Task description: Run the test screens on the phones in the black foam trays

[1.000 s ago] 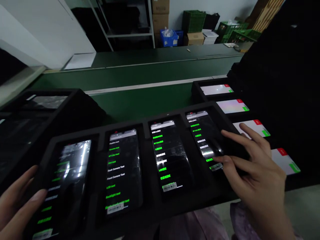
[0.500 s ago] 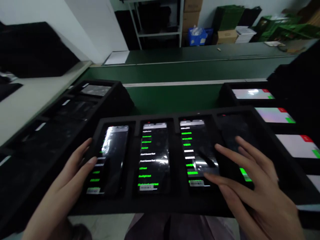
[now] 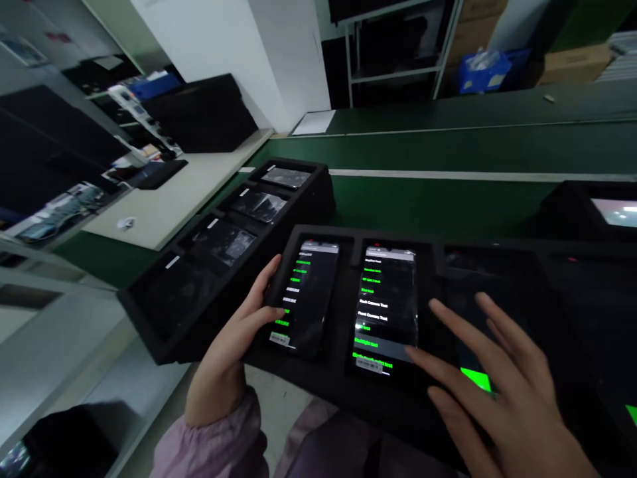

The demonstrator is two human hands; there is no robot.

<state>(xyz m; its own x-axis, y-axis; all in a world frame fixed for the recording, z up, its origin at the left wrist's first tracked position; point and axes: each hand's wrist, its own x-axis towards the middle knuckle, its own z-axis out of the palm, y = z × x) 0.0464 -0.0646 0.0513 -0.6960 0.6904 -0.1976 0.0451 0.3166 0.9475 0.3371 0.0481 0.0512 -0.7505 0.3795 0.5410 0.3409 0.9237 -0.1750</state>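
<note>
Past the held tray's left edge, a side tray carries four phones in a row; the left hand clasps the held tray by that edge, thumb reaching over the first phone; the second phone, its list lit, lies left of the tray's middle, long axis running from near edge to far edge; it is just left of the right hand, the nearer one, which grips nothing, fingers spread, index fingertip at the screen's right side, contact uncertain; rightward sit two dark phones, making four in this tray; beyond its far edge, at right, a third tray shows one pale-screened phone.
</note>
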